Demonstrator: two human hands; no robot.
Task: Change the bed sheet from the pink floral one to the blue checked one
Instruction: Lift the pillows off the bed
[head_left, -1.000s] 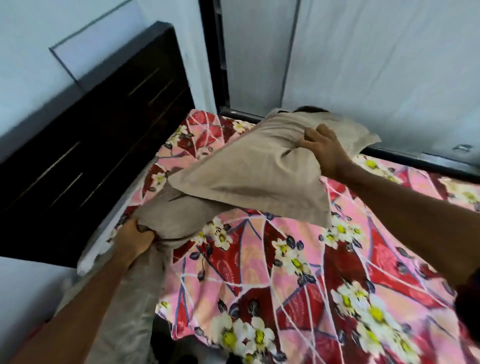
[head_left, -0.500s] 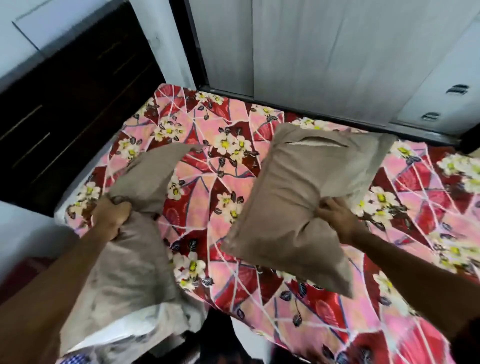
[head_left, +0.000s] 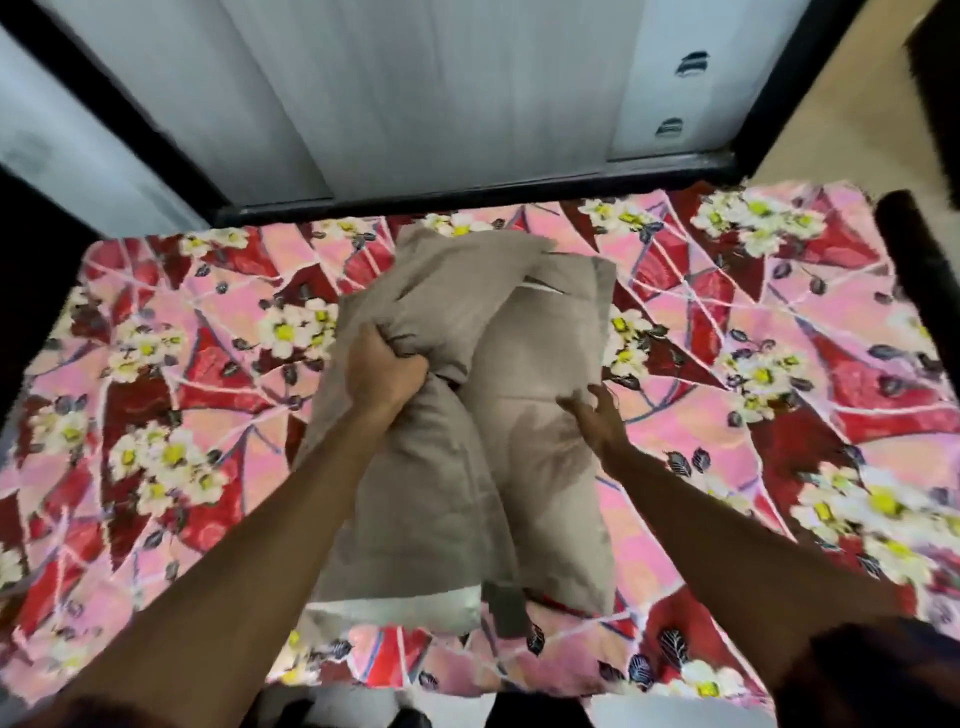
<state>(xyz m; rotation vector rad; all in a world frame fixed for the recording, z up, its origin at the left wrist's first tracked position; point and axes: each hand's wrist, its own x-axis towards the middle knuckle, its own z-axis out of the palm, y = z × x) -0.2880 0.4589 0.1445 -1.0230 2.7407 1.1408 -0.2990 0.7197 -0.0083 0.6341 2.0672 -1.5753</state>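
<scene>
Right across the middle of the bed, two beige fabric pillows lie side by side and touching. The left beige pillow (head_left: 415, 493) overlaps the right beige pillow (head_left: 550, 364) at the far end. Both rest on the pink and red floral bed sheet (head_left: 182, 415), which is spread flat over the whole mattress.

The left hand (head_left: 384, 374) is clenched tight, gripping a bunched fold of the left pillow's cover near its middle. The right hand (head_left: 592, 415) is loose, its fingers spread and resting on the outer edge of the right pillow without closing round it.

At the near end, the left cover gapes open and a strip of white inner pillow (head_left: 405, 608) shows inside it. Behind the bed stand pale sliding wardrobe doors (head_left: 389, 93) in a dark frame.
</scene>
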